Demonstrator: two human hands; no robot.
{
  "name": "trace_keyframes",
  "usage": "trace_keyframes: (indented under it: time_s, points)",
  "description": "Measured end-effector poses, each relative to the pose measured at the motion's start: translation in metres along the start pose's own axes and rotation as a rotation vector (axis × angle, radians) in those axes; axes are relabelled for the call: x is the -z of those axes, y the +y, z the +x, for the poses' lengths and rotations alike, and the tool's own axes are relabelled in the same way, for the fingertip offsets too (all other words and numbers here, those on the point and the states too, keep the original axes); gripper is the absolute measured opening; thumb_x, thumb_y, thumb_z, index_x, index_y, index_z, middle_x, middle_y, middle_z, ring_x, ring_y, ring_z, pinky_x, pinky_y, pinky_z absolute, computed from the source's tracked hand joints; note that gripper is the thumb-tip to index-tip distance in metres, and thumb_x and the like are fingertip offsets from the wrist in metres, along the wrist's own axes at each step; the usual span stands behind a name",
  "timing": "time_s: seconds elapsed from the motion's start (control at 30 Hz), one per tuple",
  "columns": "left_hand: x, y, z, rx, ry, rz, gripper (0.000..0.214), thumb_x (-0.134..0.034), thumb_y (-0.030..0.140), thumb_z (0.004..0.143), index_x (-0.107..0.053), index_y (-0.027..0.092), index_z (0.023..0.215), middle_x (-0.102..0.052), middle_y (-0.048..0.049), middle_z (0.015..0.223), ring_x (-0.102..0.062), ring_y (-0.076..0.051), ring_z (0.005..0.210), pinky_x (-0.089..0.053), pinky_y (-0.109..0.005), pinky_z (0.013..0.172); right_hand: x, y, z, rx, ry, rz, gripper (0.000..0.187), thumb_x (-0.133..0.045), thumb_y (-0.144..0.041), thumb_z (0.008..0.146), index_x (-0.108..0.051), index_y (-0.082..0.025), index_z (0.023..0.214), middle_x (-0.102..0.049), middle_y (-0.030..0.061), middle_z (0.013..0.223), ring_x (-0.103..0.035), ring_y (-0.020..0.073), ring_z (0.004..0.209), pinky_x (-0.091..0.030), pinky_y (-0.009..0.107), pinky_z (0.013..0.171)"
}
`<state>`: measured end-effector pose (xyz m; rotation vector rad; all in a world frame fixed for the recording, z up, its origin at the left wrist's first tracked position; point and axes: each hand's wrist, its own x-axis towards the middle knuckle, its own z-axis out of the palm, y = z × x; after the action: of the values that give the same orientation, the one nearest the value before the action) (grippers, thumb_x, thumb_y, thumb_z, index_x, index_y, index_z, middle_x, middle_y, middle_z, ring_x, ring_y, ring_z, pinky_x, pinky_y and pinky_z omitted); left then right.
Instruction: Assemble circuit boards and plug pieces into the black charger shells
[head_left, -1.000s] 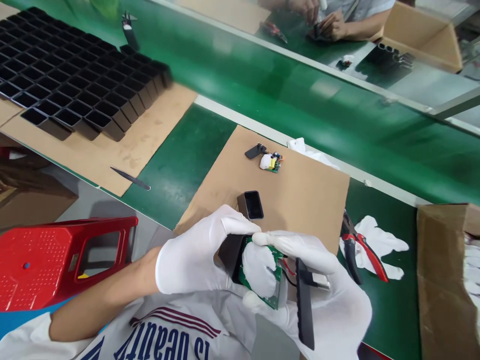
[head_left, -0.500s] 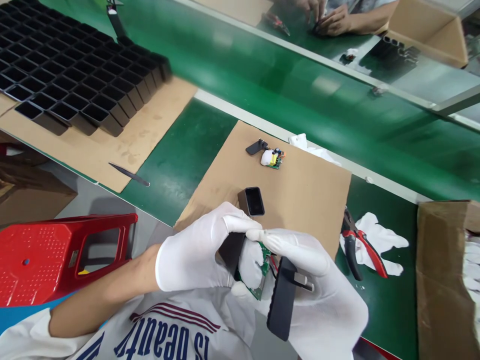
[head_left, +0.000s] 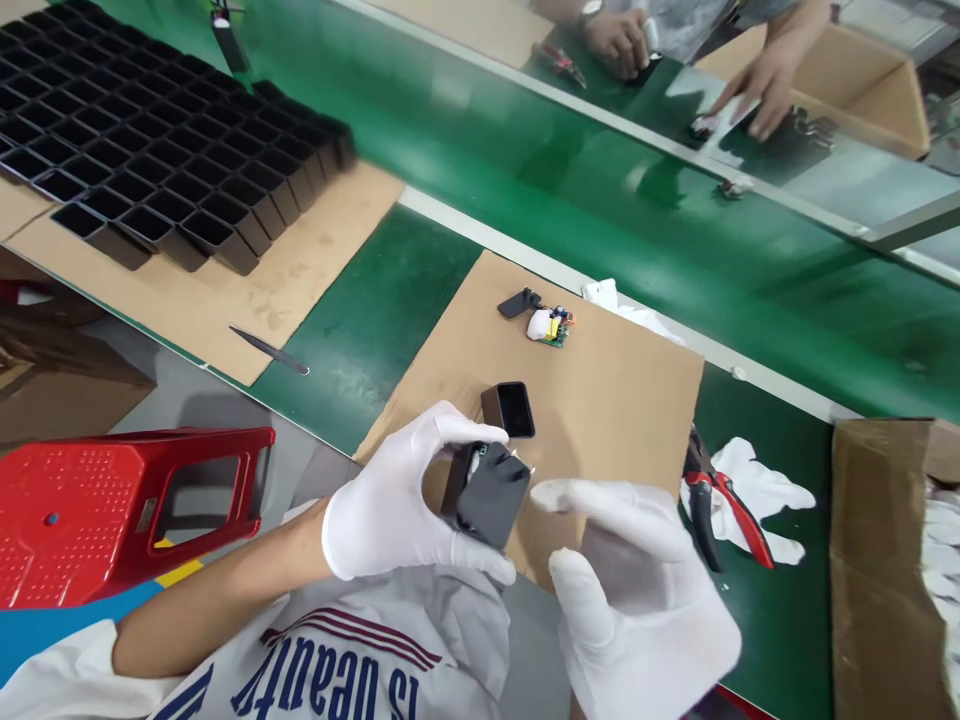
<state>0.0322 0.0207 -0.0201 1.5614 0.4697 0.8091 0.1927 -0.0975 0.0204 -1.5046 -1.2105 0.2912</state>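
My gloved left hand (head_left: pixel 420 500) grips a black power adapter (head_left: pixel 491 495). Its plug-side cover sits over the mouth of the case, and a bit of green circuit board shows at a gap along the edge. Just to its right, my gloved right hand (head_left: pixel 637 580) holds nothing, thumb and fingers apart and not touching the adapter. Behind the left hand, an empty black case (head_left: pixel 514 410) lies on the cardboard sheet (head_left: pixel 600 400). Farther back on that sheet are a circuit board (head_left: pixel 551 325) with white and yellow parts and a loose black plug cover (head_left: pixel 519 302).
Rows of black cases (head_left: pixel 172 150) stand at the left, with tweezers (head_left: pixel 268 350) nearby. Red-handled pliers (head_left: pixel 724 505) lie on a white glove (head_left: pixel 765 490) at right, beside a cardboard box (head_left: pixel 874 560). A co-worker's hands (head_left: pixel 619 45) are across the green belt (head_left: pixel 480 130). A red stool (head_left: pixel 75 510) stands lower left.
The circuit board has gone into the case held in my left hand, and the plug cover now lies over its mouth. My right hand has let go and opened.
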Motion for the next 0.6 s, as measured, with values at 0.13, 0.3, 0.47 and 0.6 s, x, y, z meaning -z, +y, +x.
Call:
trace_keyframes:
  time_s: [0.13, 0.3, 0.47, 0.6]
  points:
    - [-0.005, 0.004, -0.003, 0.068, 0.167, 0.197, 0.081, -0.108, 0.044, 0.062, -0.068, 0.027, 0.13, -0.071, -0.0028, 0.109, -0.077, -0.024, 0.096, -0.062, -0.037, 0.084, -0.019, -0.003, -0.019, 0.111, 0.05, -0.127, 0.046, -0.092, -0.019, 0.085, -0.078, -0.028, 0.128, -0.079, 0.0065, 0.117, -0.076, 0.0251, 0.101, -0.068, 0.04, 0.079]
    - [-0.011, -0.004, -0.011, -0.109, 0.339, 0.361, 0.059, -0.091, 0.034, 0.084, -0.063, 0.027, 0.136, -0.07, -0.0021, 0.103, -0.076, -0.019, 0.084, -0.065, -0.034, 0.074, -0.052, -0.003, -0.036, 0.057, 0.073, -0.271, 0.053, -0.086, -0.015, 0.09, -0.076, -0.04, 0.136, -0.077, 0.0052, 0.138, -0.082, 0.0266, 0.104, -0.071, 0.04, 0.072]
    - [-0.007, -0.018, -0.02, -0.176, 0.466, 0.542, 0.055, -0.083, 0.016, 0.085, -0.065, 0.031, 0.134, -0.074, -0.0046, 0.114, -0.08, -0.023, 0.094, -0.069, -0.037, 0.078, -0.072, 0.003, -0.037, 0.006, 0.143, -0.233, 0.047, -0.086, -0.012, 0.09, -0.081, -0.035, 0.131, -0.085, 0.0042, 0.119, -0.084, 0.0229, 0.092, -0.071, 0.033, 0.071]
    - [0.009, -0.015, -0.02, -0.158, 0.422, 0.498, 0.074, -0.095, 0.02, 0.074, -0.064, 0.029, 0.14, -0.072, -0.0052, 0.12, -0.08, -0.024, 0.103, -0.069, -0.038, 0.088, -0.077, 0.008, -0.026, -0.355, 0.187, 0.076, 0.022, -0.092, -0.028, 0.086, -0.087, -0.024, 0.106, -0.087, 0.0081, 0.107, -0.084, 0.026, 0.09, -0.073, 0.039, 0.077]
